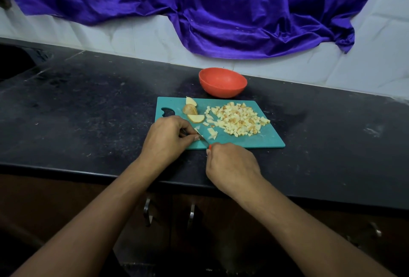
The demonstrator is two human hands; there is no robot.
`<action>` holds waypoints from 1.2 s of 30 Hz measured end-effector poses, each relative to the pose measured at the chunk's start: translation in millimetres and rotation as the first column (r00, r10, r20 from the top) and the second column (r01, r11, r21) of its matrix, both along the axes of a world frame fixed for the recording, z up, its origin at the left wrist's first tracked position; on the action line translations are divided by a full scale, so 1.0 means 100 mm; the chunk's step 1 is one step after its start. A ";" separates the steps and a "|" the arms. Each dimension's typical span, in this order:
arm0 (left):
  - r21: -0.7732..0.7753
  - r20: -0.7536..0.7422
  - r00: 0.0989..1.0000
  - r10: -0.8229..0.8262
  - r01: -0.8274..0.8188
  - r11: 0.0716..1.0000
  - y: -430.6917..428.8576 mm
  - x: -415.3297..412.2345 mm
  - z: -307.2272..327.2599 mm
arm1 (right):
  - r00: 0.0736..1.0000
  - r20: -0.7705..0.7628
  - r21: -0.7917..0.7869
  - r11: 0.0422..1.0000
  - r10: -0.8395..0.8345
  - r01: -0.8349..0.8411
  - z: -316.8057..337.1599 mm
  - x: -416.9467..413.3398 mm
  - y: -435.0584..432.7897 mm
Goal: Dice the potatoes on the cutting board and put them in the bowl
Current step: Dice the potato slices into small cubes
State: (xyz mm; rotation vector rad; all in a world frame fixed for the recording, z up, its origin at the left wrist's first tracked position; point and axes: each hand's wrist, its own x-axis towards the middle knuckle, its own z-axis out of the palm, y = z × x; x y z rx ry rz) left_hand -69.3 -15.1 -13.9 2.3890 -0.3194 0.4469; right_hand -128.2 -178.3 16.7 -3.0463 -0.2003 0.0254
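A teal cutting board (261, 139) lies on the black counter. A heap of diced potato (238, 119) covers its middle and right. Three larger potato slices (190, 109) lie near its far left, by the handle hole. My left hand (168, 137) holds a small piece of potato down at the board's near left, fingers curled over it. My right hand (230, 164) grips the orange handle of a knife (202, 138), whose blade runs up-left under my left fingertips. The orange bowl (222, 82) stands behind the board, with nothing visible inside.
A black stone counter (88, 110) runs along a white tiled wall. A purple cloth (221, 11) hangs over the wall behind the bowl. A dark sink recess (15, 62) sits at the far left. Cabinet doors with metal handles (147, 208) are below the counter edge.
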 end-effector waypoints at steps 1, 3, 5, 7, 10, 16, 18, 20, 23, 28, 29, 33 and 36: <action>-0.001 -0.001 1.000 0.001 -0.001 1.000 0.00 0.00 -0.01 | 1.000 -0.009 -0.022 1.000 0.006 -0.006 0.01 0.02 0.01; -0.002 -0.006 1.000 0.001 -0.001 1.000 0.00 0.00 -0.01 | 1.000 -0.009 -0.047 0.999 0.018 -0.018 0.03 0.05 0.01; 0.001 -0.009 1.000 0.004 -0.004 1.000 0.00 0.00 -0.01 | 0.999 0.007 -0.055 0.998 0.038 -0.038 0.02 0.05 0.00; -0.013 -0.016 1.000 0.012 -0.012 1.000 0.00 -0.01 0.00 | 0.999 0.024 -0.027 0.999 0.044 -0.044 0.00 0.03 -0.02; -0.021 -0.025 0.999 0.026 -0.026 0.999 -0.02 -0.02 0.01 | 1.000 0.010 0.071 0.997 -0.013 0.012 0.00 0.02 -0.08; -0.029 -0.049 0.998 0.032 -0.034 0.999 -0.01 -0.01 -0.01 | 0.992 -0.061 0.179 0.976 -0.115 0.124 -0.02 0.10 -0.16; -0.039 -0.058 0.998 0.018 -0.020 0.999 0.01 -0.01 -0.01 | 0.988 -0.079 0.285 0.947 -0.129 0.146 -0.02 0.12 -0.22; -0.038 -0.062 0.998 0.005 -0.008 0.999 0.03 -0.01 -0.01 | 0.989 -0.077 0.359 0.922 -0.125 0.144 -0.01 0.09 -0.27; -0.050 -0.072 0.997 0.011 -0.014 0.999 0.03 -0.01 -0.02 | 0.997 -0.024 0.300 0.950 -0.078 0.082 0.00 0.01 -0.24; -0.046 -0.042 0.999 0.028 -0.030 0.999 0.01 -0.05 0.00 | 0.999 0.037 0.159 0.987 -0.020 0.014 -0.02 -0.05 -0.12; -0.041 -0.036 0.999 0.028 -0.029 0.999 0.00 -0.05 0.01 | 0.999 0.045 0.159 0.987 -0.015 0.007 -0.03 -0.05 -0.10; -0.026 -0.027 0.999 0.033 -0.034 0.999 0.01 -0.05 0.00 | 0.998 0.062 0.145 0.989 -0.010 0.001 -0.04 -0.05 -0.08; -0.037 -0.029 0.999 0.028 -0.029 0.999 0.01 -0.05 -0.01 | 0.999 0.054 0.119 0.993 -0.005 -0.001 -0.04 -0.05 -0.08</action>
